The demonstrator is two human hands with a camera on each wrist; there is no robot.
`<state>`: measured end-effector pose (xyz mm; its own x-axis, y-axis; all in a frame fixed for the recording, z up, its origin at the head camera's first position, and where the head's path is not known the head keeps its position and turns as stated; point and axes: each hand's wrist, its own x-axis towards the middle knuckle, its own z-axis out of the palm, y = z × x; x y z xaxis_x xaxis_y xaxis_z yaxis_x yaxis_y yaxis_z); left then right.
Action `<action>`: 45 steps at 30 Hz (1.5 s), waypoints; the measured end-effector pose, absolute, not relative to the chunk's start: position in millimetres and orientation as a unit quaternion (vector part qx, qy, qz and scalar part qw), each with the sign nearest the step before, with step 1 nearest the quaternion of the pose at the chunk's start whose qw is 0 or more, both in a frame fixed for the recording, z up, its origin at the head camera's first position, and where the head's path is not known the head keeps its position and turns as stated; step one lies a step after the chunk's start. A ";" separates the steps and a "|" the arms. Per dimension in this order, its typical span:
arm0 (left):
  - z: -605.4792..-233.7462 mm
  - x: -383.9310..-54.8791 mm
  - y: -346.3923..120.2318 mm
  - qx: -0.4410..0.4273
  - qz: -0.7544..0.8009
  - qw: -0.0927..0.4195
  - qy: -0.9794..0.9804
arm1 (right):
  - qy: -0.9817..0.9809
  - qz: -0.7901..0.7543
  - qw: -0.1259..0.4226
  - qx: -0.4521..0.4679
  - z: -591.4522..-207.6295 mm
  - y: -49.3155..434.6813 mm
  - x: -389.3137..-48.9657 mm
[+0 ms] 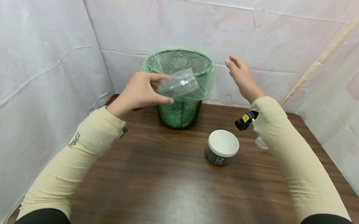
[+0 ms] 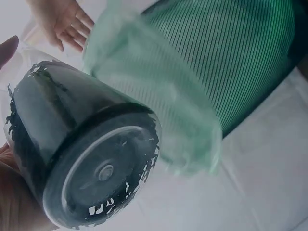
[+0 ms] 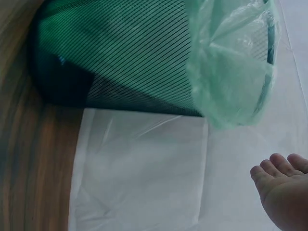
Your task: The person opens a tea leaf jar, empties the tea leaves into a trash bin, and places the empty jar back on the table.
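White-lidded pot (image 1: 222,148) stands near lined bin (image 1: 180,115)

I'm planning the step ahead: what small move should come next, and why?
Perhaps tip the clear jar mouth-down over the green-lined bin: the left hand holds it by the bin's opening, mouth pointing sideways, and the right hand is empty.

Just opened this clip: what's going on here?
A person's left hand grips a clear jar, tilted, beside the rim of a mesh bin fitted with a green bag. The right hand is raised on the bin's other side, holding nothing. A white-lidded pot stands on the table.
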<state>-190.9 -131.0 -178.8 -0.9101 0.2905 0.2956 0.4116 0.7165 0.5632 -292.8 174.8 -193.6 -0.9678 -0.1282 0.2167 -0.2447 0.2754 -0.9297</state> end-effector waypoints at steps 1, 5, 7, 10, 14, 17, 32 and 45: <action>-173.3 -193.0 -131.6 -0.190 -0.328 0.094 -0.920 | -0.796 0.592 0.049 0.112 -191.1 171.1 -294.8; -152.1 -202.8 -132.4 -0.185 -0.344 0.083 -0.917 | -0.790 0.605 0.047 0.086 -184.6 158.7 -303.5; -141.6 -208.2 -132.0 -0.178 -0.347 0.073 -0.918 | -0.789 0.608 0.043 0.075 -183.3 152.7 -307.7; -127.6 -217.4 -131.2 -0.162 -0.329 0.064 -0.928 | -0.798 0.597 0.037 0.066 -183.2 144.1 -313.4; -115.0 -233.8 -128.8 -0.140 -0.295 0.066 -0.943 | -0.813 0.578 0.026 0.070 -184.3 134.3 -318.1; -109.4 -246.5 -127.9 -0.126 -0.276 0.071 -0.950 | -0.818 0.571 0.015 0.073 -185.1 128.6 -320.0; -93.1 -278.3 -132.5 -0.115 -0.163 0.087 -0.976 | -0.832 0.554 -0.011 0.018 -197.0 106.0 -324.2; -97.4 -284.3 -131.4 -0.115 -0.075 0.110 -0.984 | -0.829 0.559 -0.024 0.014 -198.2 97.7 -318.9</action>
